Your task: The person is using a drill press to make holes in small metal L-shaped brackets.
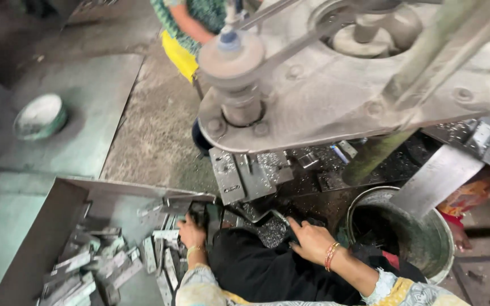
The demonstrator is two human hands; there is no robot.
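My left hand is closed around a dark flat metal piece at the right edge of a grey metal tray full of several flat metal strips. My right hand, with bangles at the wrist, rests palm down on the dark machine bed, its index finger pointing toward the die area under a large grey press machine. Black cloth covers my lap between the two hands.
A metal bucket stands to the right, under a slanting metal chute. A round bowl sits on the concrete floor at the left. Another person in green and yellow clothing stands behind the machine. Metal shavings litter the press bed.
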